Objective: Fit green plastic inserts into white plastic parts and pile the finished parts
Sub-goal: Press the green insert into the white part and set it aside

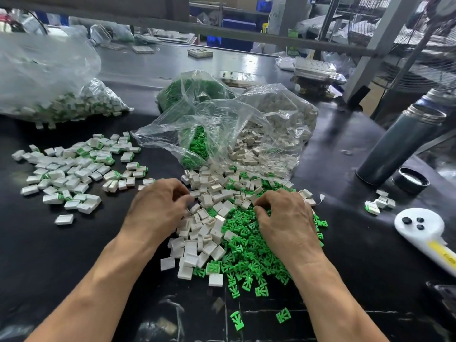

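A heap of loose white plastic parts (204,233) lies in front of me, running into a heap of green inserts (249,255) on its right. My left hand (158,206) rests knuckles-up on the left edge of the white heap, fingers curled down among the parts. My right hand (283,215) lies on the green heap with curled fingertips digging into the pieces. What either hand holds is hidden under the fingers. A pile of finished white parts with green inserts (76,171) spreads to the left.
Open clear bags of green inserts (197,146) and white parts (261,141) lie behind the heaps. A bag of finished parts (61,104) sits far left. A dark flask (399,146), its lid (410,180) and a white handheld device (424,230) stand right.
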`<state>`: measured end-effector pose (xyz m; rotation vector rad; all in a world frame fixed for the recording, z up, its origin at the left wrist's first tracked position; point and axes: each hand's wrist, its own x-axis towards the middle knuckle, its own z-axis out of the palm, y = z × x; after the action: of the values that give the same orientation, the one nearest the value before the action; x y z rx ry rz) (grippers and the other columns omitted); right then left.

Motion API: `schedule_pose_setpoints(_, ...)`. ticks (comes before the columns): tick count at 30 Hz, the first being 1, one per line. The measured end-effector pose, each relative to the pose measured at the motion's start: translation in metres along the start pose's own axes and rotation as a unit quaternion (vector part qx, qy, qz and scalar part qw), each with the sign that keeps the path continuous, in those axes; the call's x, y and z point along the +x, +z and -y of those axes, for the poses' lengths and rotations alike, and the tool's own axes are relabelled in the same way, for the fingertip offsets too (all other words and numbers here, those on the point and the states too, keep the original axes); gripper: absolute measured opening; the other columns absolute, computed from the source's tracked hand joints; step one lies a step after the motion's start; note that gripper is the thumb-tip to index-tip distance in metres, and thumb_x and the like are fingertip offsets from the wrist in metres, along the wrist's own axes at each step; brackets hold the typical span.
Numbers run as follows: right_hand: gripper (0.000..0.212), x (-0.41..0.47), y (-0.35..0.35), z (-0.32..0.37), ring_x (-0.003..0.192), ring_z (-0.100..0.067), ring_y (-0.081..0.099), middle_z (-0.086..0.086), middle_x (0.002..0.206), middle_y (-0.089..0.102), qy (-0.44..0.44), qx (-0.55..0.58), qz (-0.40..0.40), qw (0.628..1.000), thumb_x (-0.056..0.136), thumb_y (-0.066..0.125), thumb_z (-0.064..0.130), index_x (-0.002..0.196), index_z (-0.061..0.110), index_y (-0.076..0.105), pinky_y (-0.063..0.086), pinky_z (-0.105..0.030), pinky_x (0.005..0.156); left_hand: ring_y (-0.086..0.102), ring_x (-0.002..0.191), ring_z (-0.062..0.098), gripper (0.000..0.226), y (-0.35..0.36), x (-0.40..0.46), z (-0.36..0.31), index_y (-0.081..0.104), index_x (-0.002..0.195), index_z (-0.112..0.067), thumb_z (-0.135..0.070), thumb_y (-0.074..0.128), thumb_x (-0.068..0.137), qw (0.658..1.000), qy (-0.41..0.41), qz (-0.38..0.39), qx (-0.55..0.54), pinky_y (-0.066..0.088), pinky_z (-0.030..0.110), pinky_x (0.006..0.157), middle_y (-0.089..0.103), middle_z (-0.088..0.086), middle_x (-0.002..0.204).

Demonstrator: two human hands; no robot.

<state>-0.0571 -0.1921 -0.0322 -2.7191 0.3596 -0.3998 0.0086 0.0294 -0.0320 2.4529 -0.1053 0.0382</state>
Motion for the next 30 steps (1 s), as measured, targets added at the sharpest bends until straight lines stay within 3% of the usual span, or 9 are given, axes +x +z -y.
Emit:
schedule_pose_setpoints(3, 0.012, -0.001, 0.003, 0.003, 0.104, -0.014, 0.047, 0.009, 0.103, 0.063, -0.02, 0.007, -0.007, 1.0, 0.099, 0.065, 0.038, 0.106, 0.031, 0.071, 0.028, -0.03, 0.089, 0.065, 0.079, 0.003, 0.014, 0.0, -0.004, -0.003, 0.069, 0.086, -0.037, -0.05, 0.073, 0.089, 0.998, -0.019, 0.059, 0.02, 0.057, 0.034, 0.08, 0.069, -0.017, 0.086)
schedule_pose_setpoints(10, 0.024, -0.004, 0.014, 0.015, 0.116, -0.009, 0.045, 0.012, 0.122, 0.061, -0.088, 0.016, 0.032, 0.995, 0.1, 0.063, 0.04, 0.123, 0.038, 0.068, 0.027, -0.029, 0.094, 0.064, 0.079, -0.001, 0.008, 0.004, -0.006, -0.009, 0.072, 0.087, -0.035, -0.039, 0.072, 0.094, 0.997, -0.015, 0.069, 0.008, 0.053, 0.028, 0.078, 0.07, -0.02, 0.081)
schedule_pose_setpoints(15, 0.019, 0.0, 0.017, 0.018, 0.115, -0.013, 0.048, 0.009, 0.118, 0.062, -0.097, 0.013, 0.017, 0.995, 0.098, 0.067, 0.039, 0.115, 0.036, 0.073, 0.028, -0.028, 0.096, 0.063, 0.074, -0.001, 0.012, 0.008, -0.006, -0.008, 0.071, 0.082, -0.033, -0.037, 0.074, 0.092, 0.998, -0.014, 0.058, -0.02, 0.046, 0.024, 0.067, 0.07, -0.017, 0.076)
schedule_pose_setpoints(23, 0.015, 0.003, 0.019, 0.02, 0.114, -0.011, 0.05, 0.009, 0.119, 0.065, -0.111, 0.006, 0.002, 0.994, 0.097, 0.067, 0.037, 0.108, 0.028, 0.072, 0.028, -0.025, 0.094, 0.064, 0.065, -0.003, 0.014, 0.009, -0.008, -0.009, 0.069, 0.079, -0.033, -0.035, 0.076, 0.091, 0.998, 0.002, 0.029, -0.05, 0.049, 0.024, 0.064, 0.07, -0.017, 0.071)
schedule_pose_setpoints(30, 0.01, 0.0, 0.013, 0.018, 0.099, -0.001, 0.046, 0.014, 0.108, 0.069, -0.105, 0.081, -0.023, 0.991, 0.097, 0.069, 0.035, 0.106, 0.03, 0.07, 0.024, -0.022, 0.088, 0.064, 0.075, -0.008, 0.01, 0.004, -0.013, -0.014, 0.067, 0.086, -0.035, -0.032, 0.075, 0.092, 0.991, 0.051, -0.01, -0.12, 0.046, 0.01, 0.061, 0.071, -0.016, 0.079)
